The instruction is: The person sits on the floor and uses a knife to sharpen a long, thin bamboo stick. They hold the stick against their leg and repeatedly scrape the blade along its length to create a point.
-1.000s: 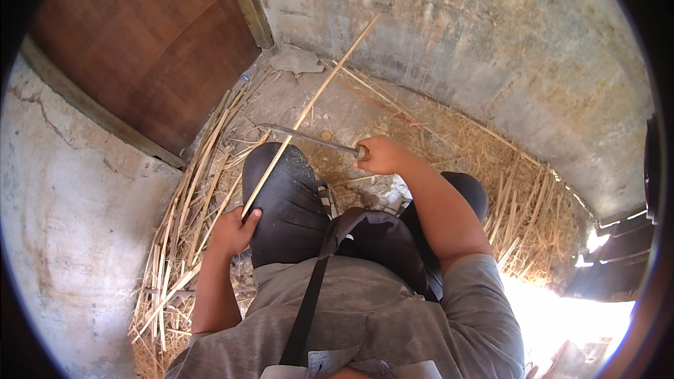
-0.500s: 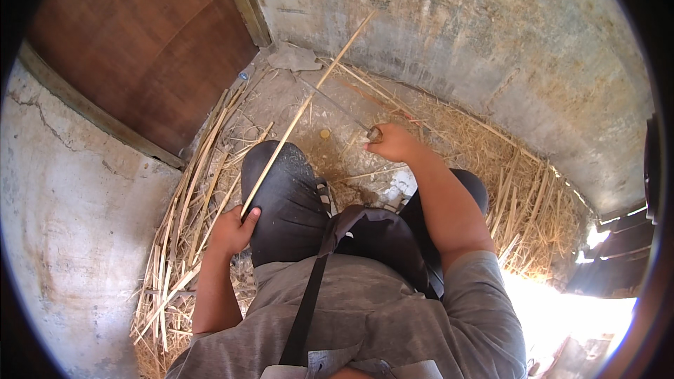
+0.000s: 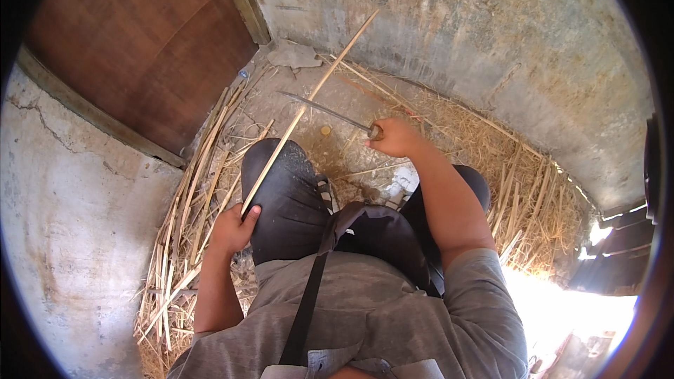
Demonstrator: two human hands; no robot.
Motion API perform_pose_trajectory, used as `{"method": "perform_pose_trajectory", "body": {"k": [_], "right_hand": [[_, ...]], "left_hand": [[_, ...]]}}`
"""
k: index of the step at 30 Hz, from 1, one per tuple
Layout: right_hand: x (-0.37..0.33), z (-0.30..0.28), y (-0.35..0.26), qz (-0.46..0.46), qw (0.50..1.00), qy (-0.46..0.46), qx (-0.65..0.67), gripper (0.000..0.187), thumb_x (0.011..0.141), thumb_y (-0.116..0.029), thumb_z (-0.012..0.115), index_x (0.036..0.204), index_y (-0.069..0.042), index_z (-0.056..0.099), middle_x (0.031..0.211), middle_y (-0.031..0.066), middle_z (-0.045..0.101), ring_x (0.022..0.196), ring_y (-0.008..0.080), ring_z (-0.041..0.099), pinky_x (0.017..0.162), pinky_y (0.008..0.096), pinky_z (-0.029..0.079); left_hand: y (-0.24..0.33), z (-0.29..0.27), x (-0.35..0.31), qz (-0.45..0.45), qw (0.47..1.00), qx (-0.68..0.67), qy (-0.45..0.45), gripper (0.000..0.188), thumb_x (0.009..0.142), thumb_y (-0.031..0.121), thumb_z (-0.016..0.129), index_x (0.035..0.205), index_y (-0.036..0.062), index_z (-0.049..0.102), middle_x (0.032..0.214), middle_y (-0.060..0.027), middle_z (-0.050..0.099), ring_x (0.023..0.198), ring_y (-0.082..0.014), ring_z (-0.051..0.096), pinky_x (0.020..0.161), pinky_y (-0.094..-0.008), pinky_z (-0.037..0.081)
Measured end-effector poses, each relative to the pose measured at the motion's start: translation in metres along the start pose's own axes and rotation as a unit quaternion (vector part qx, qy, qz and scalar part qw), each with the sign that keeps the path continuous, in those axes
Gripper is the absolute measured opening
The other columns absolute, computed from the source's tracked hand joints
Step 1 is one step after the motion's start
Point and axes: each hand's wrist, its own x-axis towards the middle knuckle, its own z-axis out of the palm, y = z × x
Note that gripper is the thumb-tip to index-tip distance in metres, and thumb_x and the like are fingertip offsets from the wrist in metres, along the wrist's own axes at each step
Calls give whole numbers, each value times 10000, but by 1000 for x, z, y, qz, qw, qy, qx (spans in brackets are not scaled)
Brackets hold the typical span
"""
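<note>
One cracked, pale wall rises at our far left, with a brown door above it. Next to these, a long heap of loose strips lies on the floor. Our left grip is clamped on the near end of one long, pale strip, hiding that end from us; it sits just where it was half a second ago. From there the strip slants up and to the right across our dark trouser knee, its far end standing out above the floor.

On the black bag in our lap we see a small white mark, too small to read. Beyond the knee is a small yellow disc on the floor.

Our knife crosses the strip past the knee; we cannot tell whether its edge touches. The blade lies flatter than half a second ago, when it pointed more steeply away. Our right grip is closed around its handle, farther from our body than a second ago. To the right, straw piles along a stained wall, and bright light floods in at lower right.
</note>
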Motion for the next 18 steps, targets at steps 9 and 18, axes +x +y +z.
{"method": "perform_pose_trajectory", "body": {"k": [9, 18], "right_hand": [[-2, 7, -13, -73, 997, -29, -5, 474, 830, -400, 749, 1097, -11, 702, 1032, 244, 707, 1004, 434, 664, 885, 484, 533], [1, 5, 12, 0, 998, 48, 42, 485, 829, -393, 754, 1117, -6, 705, 1023, 239, 709, 997, 431, 670, 875, 486, 531]], "left_hand": [[-8, 7, 2, 0, 1000, -8, 7, 623, 990, 576, 551, 974, -36, 668, 782, -272, 679, 804, -459, 680, 739, -493, 518], [-5, 5, 2, 10, 1000, 0, 11, 623, 988, 577, 556, 966, -37, 662, 772, -274, 673, 799, -459, 679, 731, -494, 515]]}}
